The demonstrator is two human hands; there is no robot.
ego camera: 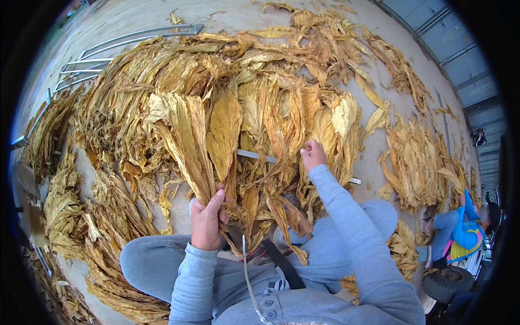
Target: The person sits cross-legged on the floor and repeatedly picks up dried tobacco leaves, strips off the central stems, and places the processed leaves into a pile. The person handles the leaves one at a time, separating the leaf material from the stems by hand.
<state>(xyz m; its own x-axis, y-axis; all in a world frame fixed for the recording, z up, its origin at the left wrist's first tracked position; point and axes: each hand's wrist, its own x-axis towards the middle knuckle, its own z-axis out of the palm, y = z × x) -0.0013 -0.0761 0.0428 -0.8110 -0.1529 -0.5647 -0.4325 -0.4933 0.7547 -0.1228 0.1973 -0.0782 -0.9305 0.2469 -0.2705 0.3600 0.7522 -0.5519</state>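
Observation:
My left hand [207,223] grips a bundle of dried tobacco leaves [187,138] by the stems. The broad yellow-brown blades fan upward, away from me. My right hand [313,155] is over a heap of loose tobacco leaves [252,101] in front of me, its thumb and fingers drawn together at a leaf's edge. Whether it pinches a leaf cannot be seen. Between the hands a flat metal bar [256,155] shows through the heap. Crumpled leaves [290,217] hang over the space between my bent legs.
Large rows of dried leaves [142,81] cover the floor at left and ahead. Metal frames [134,38] lie at the far left. More leaves [414,162] are piled at right, near a seated person [463,231] and a tire [448,279]. A pale strap [247,272] runs down my front.

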